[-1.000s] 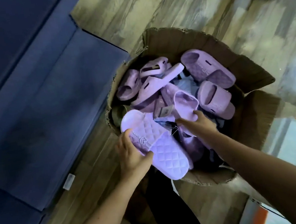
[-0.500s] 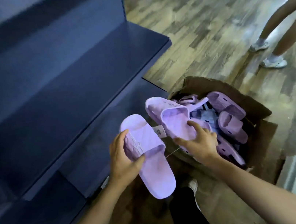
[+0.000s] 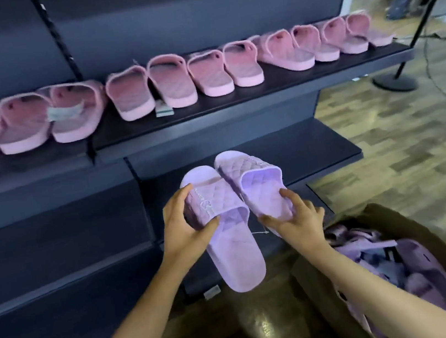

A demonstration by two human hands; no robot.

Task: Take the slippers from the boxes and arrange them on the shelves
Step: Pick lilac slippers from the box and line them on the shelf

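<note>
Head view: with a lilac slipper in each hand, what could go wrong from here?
1. The left hand holds the left slipper by its strap, heel hanging free; it may swing or slip.
2. Pink slippers crowd the top shelf; squeezing the pair in could knock some off.
3. The right hand holds the right slipper only at its heel end; it may twist out.

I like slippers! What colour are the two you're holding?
Both held slippers are light purple, seen in the head view.
</note>
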